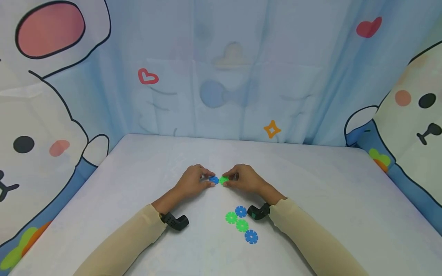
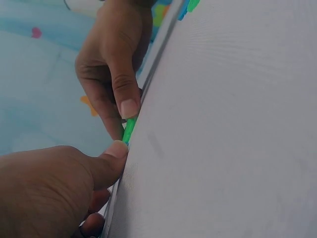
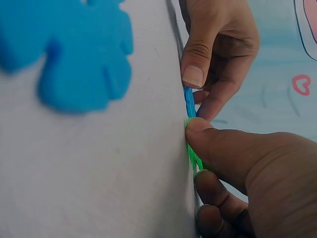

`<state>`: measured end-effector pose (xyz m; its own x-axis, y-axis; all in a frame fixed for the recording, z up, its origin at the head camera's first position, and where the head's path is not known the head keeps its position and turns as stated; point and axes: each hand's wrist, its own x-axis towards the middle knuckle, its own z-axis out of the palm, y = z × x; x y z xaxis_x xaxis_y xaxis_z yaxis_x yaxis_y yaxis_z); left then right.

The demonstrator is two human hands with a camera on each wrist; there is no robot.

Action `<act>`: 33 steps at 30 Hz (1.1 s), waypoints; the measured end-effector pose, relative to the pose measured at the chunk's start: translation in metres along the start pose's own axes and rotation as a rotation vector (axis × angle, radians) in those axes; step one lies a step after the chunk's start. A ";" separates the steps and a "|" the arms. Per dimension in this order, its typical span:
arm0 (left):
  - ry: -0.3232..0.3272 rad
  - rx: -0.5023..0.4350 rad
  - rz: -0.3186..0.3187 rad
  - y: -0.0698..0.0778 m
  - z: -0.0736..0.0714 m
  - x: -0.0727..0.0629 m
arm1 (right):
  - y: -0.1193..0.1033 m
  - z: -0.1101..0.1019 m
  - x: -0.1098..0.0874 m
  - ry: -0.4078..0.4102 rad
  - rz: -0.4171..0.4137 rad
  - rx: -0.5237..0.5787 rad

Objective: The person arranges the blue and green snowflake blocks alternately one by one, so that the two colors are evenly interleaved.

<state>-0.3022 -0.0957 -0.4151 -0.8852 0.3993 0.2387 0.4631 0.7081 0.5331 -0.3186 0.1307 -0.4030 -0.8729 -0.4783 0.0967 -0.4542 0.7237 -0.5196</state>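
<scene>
My left hand (image 1: 195, 179) pinches a blue notched disc (image 1: 214, 179) between thumb and fingers. Opposite it, my right hand (image 1: 246, 178) pinches a green notched disc (image 1: 223, 180) the same way. The two discs meet edge to edge over the far half of the table. Seen edge-on in the right wrist view, the blue disc (image 3: 190, 101) runs into the green disc (image 3: 194, 157) under my right thumb. The left wrist view shows the green disc (image 2: 130, 130) between both thumbs, while the blue one is mostly hidden by my left fingers.
Nearer me on the white table (image 1: 193, 253) lie two more green discs (image 1: 231, 217) and two more blue discs (image 1: 251, 236), close together beside my right wrist. Black wrist cameras (image 1: 175, 221) hang under both forearms. A printed blue curtain (image 1: 221, 103) stands behind the table.
</scene>
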 end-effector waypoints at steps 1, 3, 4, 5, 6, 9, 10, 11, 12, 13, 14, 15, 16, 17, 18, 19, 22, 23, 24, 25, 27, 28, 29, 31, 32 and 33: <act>-0.001 0.001 -0.006 0.000 0.000 0.000 | 0.000 0.000 0.000 0.000 -0.003 -0.002; -0.001 0.004 -0.015 0.001 0.000 0.000 | 0.000 0.000 0.001 -0.002 -0.005 -0.005; -0.001 0.008 -0.018 0.001 0.000 0.000 | 0.000 0.000 0.001 -0.003 -0.006 -0.008; -0.002 0.010 -0.022 0.001 0.000 0.000 | 0.000 0.000 0.001 -0.004 -0.006 -0.009; -0.001 0.013 -0.022 0.001 0.000 0.000 | 0.001 0.000 0.001 -0.006 -0.005 -0.010; 0.001 0.019 -0.021 0.001 0.000 -0.001 | 0.001 0.001 0.001 -0.009 0.001 -0.010; 0.004 0.020 -0.017 0.002 -0.001 -0.001 | 0.001 0.001 0.001 -0.009 0.003 -0.010; 0.006 0.018 -0.013 0.002 -0.001 -0.002 | 0.000 0.001 0.001 -0.010 0.005 -0.011; 0.009 0.017 -0.008 0.002 -0.001 -0.002 | 0.000 0.001 0.000 -0.010 0.008 -0.012; 0.010 0.015 -0.006 0.002 -0.001 -0.002 | 0.000 0.000 0.000 -0.009 0.009 -0.012; 0.012 0.012 -0.003 0.003 -0.001 -0.003 | 0.000 0.000 0.000 -0.009 0.010 -0.013; 0.013 0.012 -0.001 0.003 -0.001 -0.003 | 0.000 0.000 -0.001 -0.009 0.010 -0.015; 0.014 0.011 -0.001 0.003 -0.001 -0.003 | 0.000 0.001 -0.001 -0.008 0.009 -0.017; 0.014 0.011 -0.002 0.003 -0.001 -0.003 | 0.000 0.001 -0.001 -0.008 0.008 -0.018; 0.014 0.012 -0.003 0.003 -0.001 -0.003 | 0.000 0.001 -0.001 -0.009 0.008 -0.017; 0.014 0.013 -0.005 0.003 0.000 -0.003 | 0.000 0.001 -0.001 -0.009 0.008 -0.016; 0.010 0.017 -0.011 0.003 0.000 -0.003 | 0.000 0.001 -0.002 -0.008 0.008 -0.012; 0.008 0.019 -0.014 0.003 0.000 -0.003 | 0.000 0.000 -0.002 -0.008 0.009 -0.010; 0.007 0.019 -0.015 0.003 0.000 -0.003 | 0.000 0.001 -0.002 -0.008 0.013 -0.008; 0.005 0.020 -0.017 0.003 0.000 -0.003 | 0.000 0.000 -0.002 -0.007 0.016 -0.007; 0.000 0.019 -0.016 0.003 0.000 -0.003 | 0.000 0.001 -0.002 -0.005 0.024 -0.006; -0.004 0.019 -0.016 0.003 0.000 -0.003 | 0.000 0.000 -0.002 -0.006 0.028 -0.004; -0.008 0.020 -0.016 0.003 0.000 -0.003 | 0.000 0.000 -0.002 -0.006 0.033 -0.003; -0.017 0.024 -0.012 0.003 -0.001 -0.002 | -0.001 0.000 -0.001 -0.008 0.033 -0.001; -0.020 0.026 -0.010 0.003 -0.002 -0.001 | -0.001 -0.001 -0.001 -0.010 0.033 0.002; -0.022 0.029 -0.009 0.003 -0.003 -0.001 | -0.002 -0.002 -0.001 -0.012 0.035 0.009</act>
<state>-0.3005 -0.0958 -0.4114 -0.8881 0.4058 0.2159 0.4569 0.7278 0.5114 -0.3176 0.1310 -0.4004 -0.8859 -0.4589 0.0684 -0.4219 0.7355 -0.5301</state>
